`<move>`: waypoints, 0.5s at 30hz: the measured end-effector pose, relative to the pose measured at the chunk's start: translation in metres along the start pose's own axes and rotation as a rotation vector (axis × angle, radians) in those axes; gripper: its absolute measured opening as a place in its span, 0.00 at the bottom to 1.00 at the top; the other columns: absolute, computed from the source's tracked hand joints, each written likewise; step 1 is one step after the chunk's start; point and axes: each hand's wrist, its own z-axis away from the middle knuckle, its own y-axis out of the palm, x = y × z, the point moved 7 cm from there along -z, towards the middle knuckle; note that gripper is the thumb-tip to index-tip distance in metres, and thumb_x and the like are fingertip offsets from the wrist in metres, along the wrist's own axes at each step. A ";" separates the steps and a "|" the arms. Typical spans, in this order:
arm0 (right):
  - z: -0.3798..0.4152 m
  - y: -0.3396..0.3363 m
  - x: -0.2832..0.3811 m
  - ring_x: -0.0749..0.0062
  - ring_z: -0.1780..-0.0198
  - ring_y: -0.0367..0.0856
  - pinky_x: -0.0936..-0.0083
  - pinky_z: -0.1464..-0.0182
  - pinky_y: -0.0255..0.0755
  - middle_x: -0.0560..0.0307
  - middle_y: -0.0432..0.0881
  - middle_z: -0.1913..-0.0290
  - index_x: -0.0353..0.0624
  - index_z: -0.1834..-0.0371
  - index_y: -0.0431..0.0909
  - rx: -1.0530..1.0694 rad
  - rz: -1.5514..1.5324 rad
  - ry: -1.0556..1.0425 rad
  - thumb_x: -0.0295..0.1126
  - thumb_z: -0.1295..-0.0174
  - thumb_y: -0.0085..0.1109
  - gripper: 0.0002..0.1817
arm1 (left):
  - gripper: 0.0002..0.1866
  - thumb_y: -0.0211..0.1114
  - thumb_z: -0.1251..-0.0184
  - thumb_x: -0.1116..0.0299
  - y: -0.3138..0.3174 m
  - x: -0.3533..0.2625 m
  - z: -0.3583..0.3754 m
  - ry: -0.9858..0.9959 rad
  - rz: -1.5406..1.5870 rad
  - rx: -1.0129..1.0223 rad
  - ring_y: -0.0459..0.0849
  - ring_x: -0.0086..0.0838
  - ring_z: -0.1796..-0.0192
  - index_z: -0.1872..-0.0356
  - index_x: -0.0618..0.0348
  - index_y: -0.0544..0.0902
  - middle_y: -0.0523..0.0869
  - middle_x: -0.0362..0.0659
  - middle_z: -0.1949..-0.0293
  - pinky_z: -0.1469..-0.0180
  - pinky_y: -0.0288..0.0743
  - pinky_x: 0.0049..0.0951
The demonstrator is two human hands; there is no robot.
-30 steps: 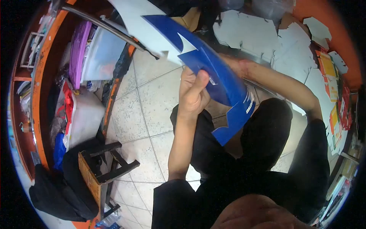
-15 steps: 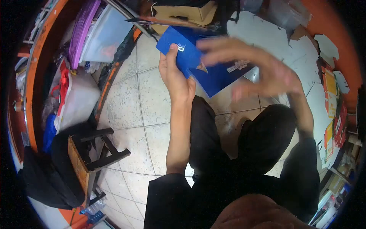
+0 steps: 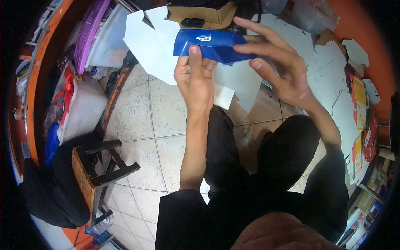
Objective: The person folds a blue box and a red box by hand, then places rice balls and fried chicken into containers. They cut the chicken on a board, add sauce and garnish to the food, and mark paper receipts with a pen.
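Note:
A die-cut cardboard box blank with a glossy blue printed panel (image 3: 185, 43) is up in front of me, above my knees. Its white side (image 3: 152, 50) spreads out to the left and below, with notched flaps. My left hand (image 3: 195, 85) grips the blank from below, thumb pressed on the blue panel near a small white label (image 3: 204, 38), other fingers behind. My right hand (image 3: 285, 68) is at the panel's right end, fingers spread and thumb apart, fingertips touching or close to the blue edge.
A brown cardboard box (image 3: 202, 16) stands beyond the blank. White card sheets (image 3: 316, 79) lie piled on the right. At the left are a wooden stool (image 3: 85, 171), a white bin (image 3: 85, 106) and an orange-edged shelf (image 3: 31, 91). The floor is tiled.
The blank has turned over and opened: its white side now shows left and below, and the blue area is a narrow strip. My right hand, blurred before, has come to the strip's right end.

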 end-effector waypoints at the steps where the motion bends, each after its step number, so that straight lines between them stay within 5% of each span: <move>1: 0.001 0.003 0.001 0.56 0.38 0.75 0.63 0.38 0.71 0.46 0.69 0.32 0.44 0.48 0.82 0.050 0.001 -0.006 0.28 0.37 0.60 0.14 | 0.13 0.55 0.25 0.66 0.000 -0.002 0.000 -0.012 0.010 -0.021 0.83 0.24 0.57 0.51 0.65 0.78 0.83 0.42 0.58 0.52 0.80 0.27; 9: 0.016 0.008 -0.017 0.58 0.42 0.74 0.63 0.43 0.70 0.52 0.73 0.37 0.50 0.59 0.86 -0.130 0.175 -0.102 0.26 0.49 0.70 0.12 | 0.11 0.60 0.28 0.64 0.000 0.009 0.009 -0.105 -0.126 0.010 0.85 0.32 0.63 0.65 0.63 0.79 0.83 0.45 0.63 0.58 0.83 0.34; 11: 0.020 0.011 -0.025 0.59 0.47 0.71 0.63 0.47 0.67 0.53 0.71 0.46 0.49 0.66 0.80 -0.260 0.122 -0.133 0.28 0.53 0.72 0.12 | 0.11 0.61 0.29 0.66 -0.002 0.015 0.013 -0.165 -0.145 0.091 0.84 0.34 0.58 0.59 0.65 0.79 0.84 0.47 0.60 0.53 0.81 0.34; 12: 0.019 0.012 -0.021 0.60 0.51 0.68 0.65 0.51 0.64 0.55 0.65 0.54 0.50 0.66 0.71 -0.303 0.105 -0.171 0.29 0.55 0.73 0.19 | 0.11 0.61 0.29 0.67 0.001 0.014 0.012 -0.154 -0.147 0.131 0.83 0.33 0.55 0.55 0.67 0.78 0.83 0.48 0.57 0.49 0.78 0.35; 15: 0.016 0.020 -0.018 0.61 0.52 0.66 0.67 0.51 0.62 0.54 0.63 0.57 0.48 0.58 0.68 -0.208 -0.016 -0.046 0.29 0.53 0.70 0.22 | 0.18 0.60 0.31 0.72 0.012 0.010 0.017 -0.135 -0.219 0.215 0.80 0.31 0.49 0.44 0.70 0.74 0.80 0.49 0.50 0.43 0.71 0.32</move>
